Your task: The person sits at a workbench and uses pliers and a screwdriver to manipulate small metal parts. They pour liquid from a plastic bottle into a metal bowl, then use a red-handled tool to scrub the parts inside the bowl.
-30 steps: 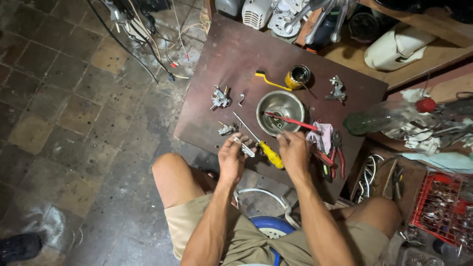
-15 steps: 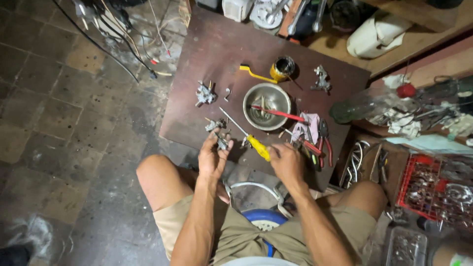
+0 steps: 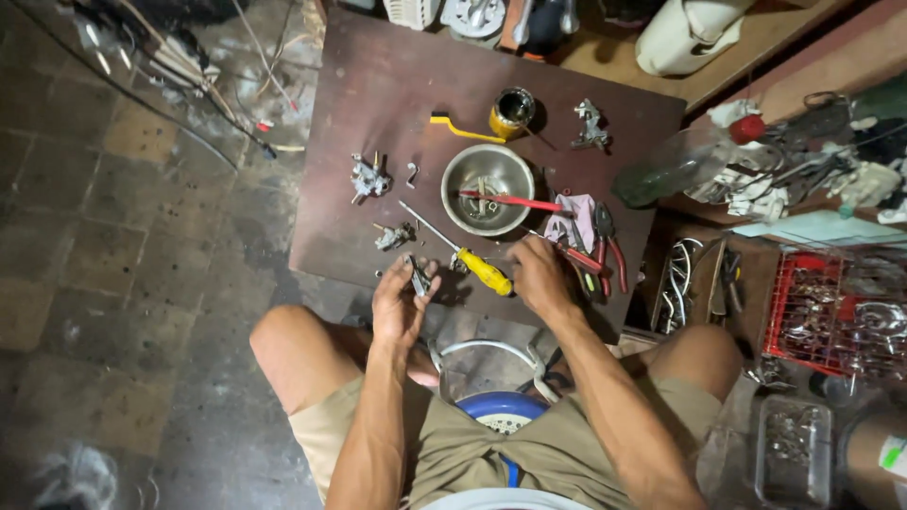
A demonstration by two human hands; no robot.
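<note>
small metal part (image 3: 419, 277) pinched in left hand (image 3: 402, 304) fingers as before, right hand (image 3: 539, 276) now off screwdriver (image 3: 470, 265) — fingers loosely curled, holding nothing

You get dim, warm light; beyond your fingertips the steel bowl (image 3: 488, 188) glints, tools cast short soft shadows. Floor left of your fingers sinks dark. Corners stretch and blur.

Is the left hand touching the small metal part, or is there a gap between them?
Touching. The head view shows the left hand with its fingers closed around the small metal part, lifted just off the table edge.
</note>
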